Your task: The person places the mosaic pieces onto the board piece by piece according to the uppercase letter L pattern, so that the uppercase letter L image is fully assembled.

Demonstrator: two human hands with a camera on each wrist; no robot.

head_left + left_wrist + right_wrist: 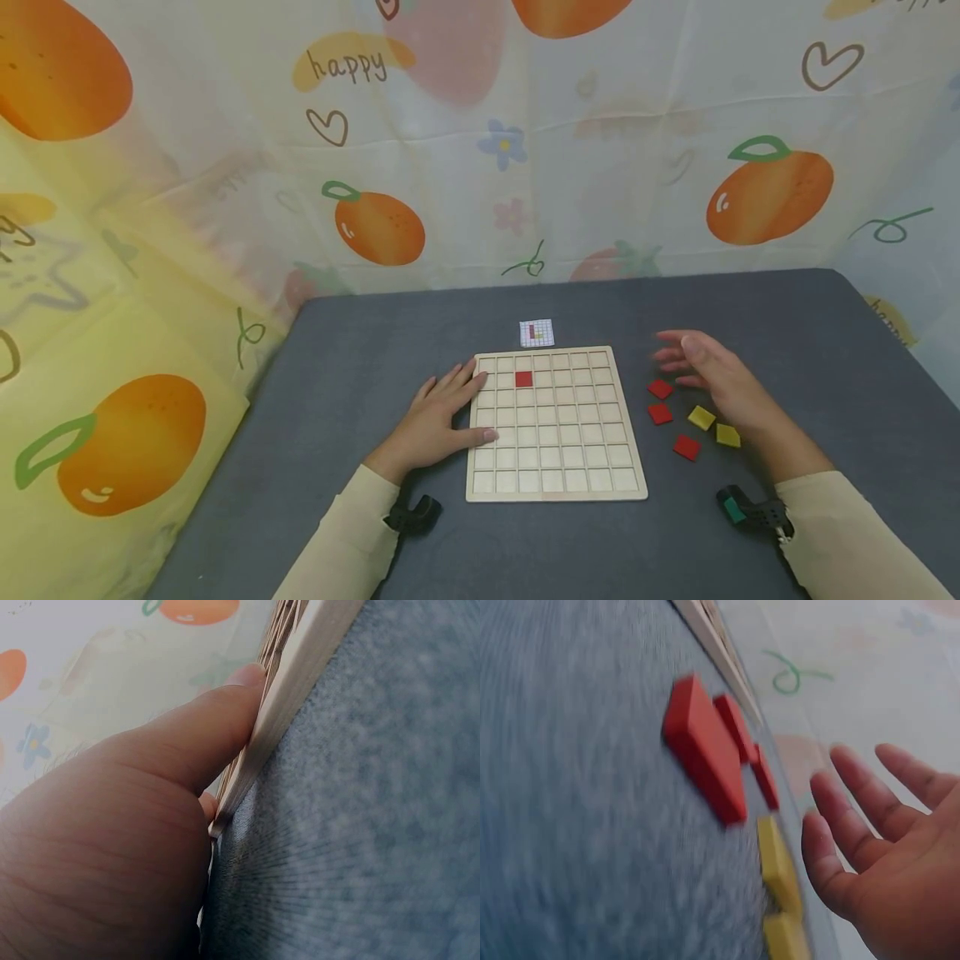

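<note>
On the grey surface (555, 550) we see the wooden grid board (550, 435), nearly all its cells bare, so we judge the work to be at an early stage. The left hand (433, 423) steadies the board's left edge, its grip spread flat rather than curled. The right hand (723, 379) hangs near the loose pieces, its grip apart and holding nothing. Behind the board lies a small patterned card (536, 333). One red tile (523, 379) is set in the second row from the far edge, third column from the left; three loose red tiles (687, 447) and two yellow tiles (702, 417) remain beside the board's right edge. Only the head view gives us the card and the placed tile; the left wrist view adds the board's side wall, the right wrist view the loose tiles' thickness.
</note>
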